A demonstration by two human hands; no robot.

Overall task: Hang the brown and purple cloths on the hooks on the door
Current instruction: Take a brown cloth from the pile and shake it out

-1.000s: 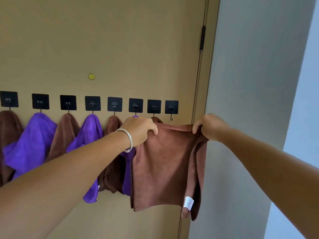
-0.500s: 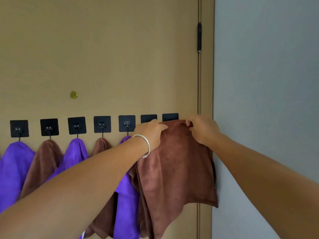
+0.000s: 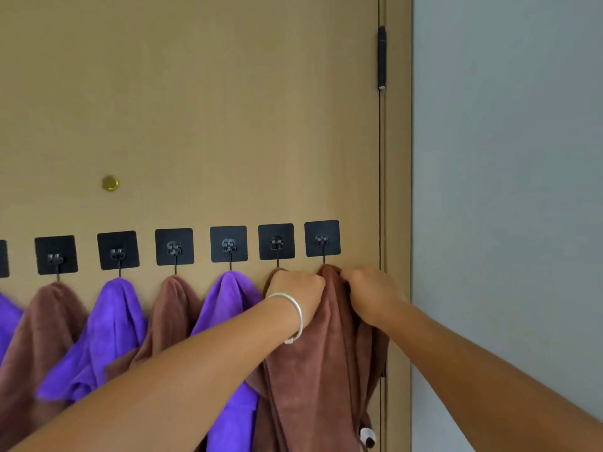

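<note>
The brown cloth hangs bunched from the rightmost hook on the door, its top gathered to a peak right under the hook's wire and its folds falling straight down past the bottom edge; a white tag shows near its lower right; the left hand, at nine o'clock of that peak, has its fingers curled into the fabric and grips it; a silver bangle circles that wrist; the right hand, at three o'clock of the peak, likewise pinches the cloth with curled fingers, so both hands hold it just beneath the hook. Toward nine o'clock along the row, the black square hooks carry more cloths, alternating purple cloth and brown; at ten o'clock, higher on the door, sits a small brass peephole; at one o'clock a dark hinge lies on the door's edge, with the grey wall beyond at three o'clock.
</note>
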